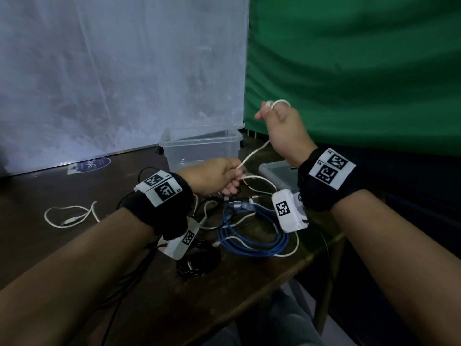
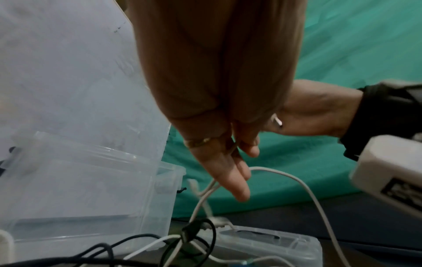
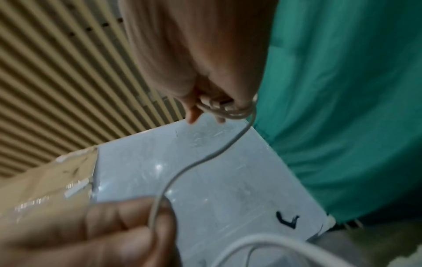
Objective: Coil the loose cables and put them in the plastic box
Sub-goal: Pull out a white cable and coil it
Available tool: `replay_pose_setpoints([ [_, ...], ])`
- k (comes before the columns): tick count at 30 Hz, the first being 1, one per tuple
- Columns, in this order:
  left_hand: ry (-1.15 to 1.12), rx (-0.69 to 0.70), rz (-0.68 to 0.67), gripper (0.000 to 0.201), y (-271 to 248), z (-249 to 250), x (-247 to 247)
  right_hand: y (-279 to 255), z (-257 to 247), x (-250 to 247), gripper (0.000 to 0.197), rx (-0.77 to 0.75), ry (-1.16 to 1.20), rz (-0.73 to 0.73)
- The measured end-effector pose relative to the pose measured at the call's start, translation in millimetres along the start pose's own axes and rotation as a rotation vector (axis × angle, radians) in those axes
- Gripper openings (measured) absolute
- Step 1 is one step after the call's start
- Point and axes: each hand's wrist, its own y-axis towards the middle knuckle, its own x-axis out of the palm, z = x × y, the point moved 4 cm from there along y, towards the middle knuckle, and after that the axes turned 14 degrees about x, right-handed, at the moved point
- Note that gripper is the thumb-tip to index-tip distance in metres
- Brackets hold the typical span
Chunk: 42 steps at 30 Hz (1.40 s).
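Observation:
A thin white cable [image 1: 254, 153] runs taut between my two hands above the table. My right hand [image 1: 279, 123] is raised in front of the green cloth, with several turns of the white cable [image 3: 228, 112] wound round its fingers. My left hand [image 1: 224, 176] is lower, just in front of the clear plastic box [image 1: 199, 146], and pinches the same cable [image 3: 157, 204] in curled fingers. The cable's free end hangs below the left hand's fingers [image 2: 237, 184]. The box stands open, with no cable showing inside it.
A blue coiled cable [image 1: 252, 231], a loose white cable [image 1: 72, 216], black cables [image 1: 197, 260] and more white leads lie on the dark wooden table [image 1: 74, 186]. The box lid [image 1: 279, 173] lies right of the box. The table's edge runs close on the right.

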Motion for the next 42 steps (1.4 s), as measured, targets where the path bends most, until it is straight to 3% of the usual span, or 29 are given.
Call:
replay_pose_setpoints([
  [3, 0.096, 0.096, 0.071, 0.027, -0.8, 9.6, -13.8, -1.3, 8.4, 3.3, 0.026, -0.019, -0.335, -0.106],
  [5, 0.175, 0.153, 0.159, 0.027, -0.5, 14.7, -26.3, -6.0, 12.7, 8.4, 0.025, 0.049, -0.403, -0.229],
  [7, 0.214, 0.180, 0.270, 0.026, -0.7, 17.4, -38.4, -11.8, 15.2, 14.3, 0.026, 0.138, -0.314, -0.353],
  [10, 0.252, 0.211, 0.400, 0.019, -2.3, 22.0, -52.0, -19.8, 13.1, 18.2, 0.033, 0.291, 0.011, -0.490],
  [14, 0.309, 0.203, 0.445, 0.014, -4.5, 20.3, -57.5, -31.4, 4.7, 21.4, 0.037, 0.318, 0.208, -0.655],
  [18, 0.170, 0.112, 0.417, 0.026, -4.8, 5.1, -51.6, -27.8, -3.7, 15.8, 0.042, 0.338, 0.448, -0.617],
  [22, 0.081, 0.020, 0.293, 0.028, -5.4, -2.8, -34.9, -18.8, -10.7, 6.4, 0.042, 0.372, 0.611, -0.538],
  [27, 0.279, -0.034, 0.176, 0.022, -5.2, -6.1, -18.7, -14.9, -16.7, 9.1, 0.041, 0.387, 0.869, -0.527],
  [31, 0.393, 0.001, 0.030, 0.022, -7.3, -1.6, -13.5, -6.9, -14.3, 4.5, 0.033, 0.375, 0.924, -0.350],
  [34, 0.387, 0.051, -0.068, 0.020, -11.9, 5.1, -11.9, 1.0, -9.6, 1.1, 0.030, 0.315, 0.827, -0.203],
  [37, 0.331, 0.051, -0.133, 0.011, -15.9, 7.2, -11.3, 1.0, -3.1, -3.7, 0.029, 0.177, 0.324, -0.024],
  [39, 0.282, 0.070, -0.099, 0.008, -16.9, 8.1, -14.5, -2.1, 0.8, -2.5, 0.027, 0.070, -0.053, -0.048],
  [42, 0.142, 0.152, 0.095, 0.008, -15.2, 12.2, -25.1, -7.9, 11.6, 4.8, 0.026, 0.054, -0.409, -0.200],
])
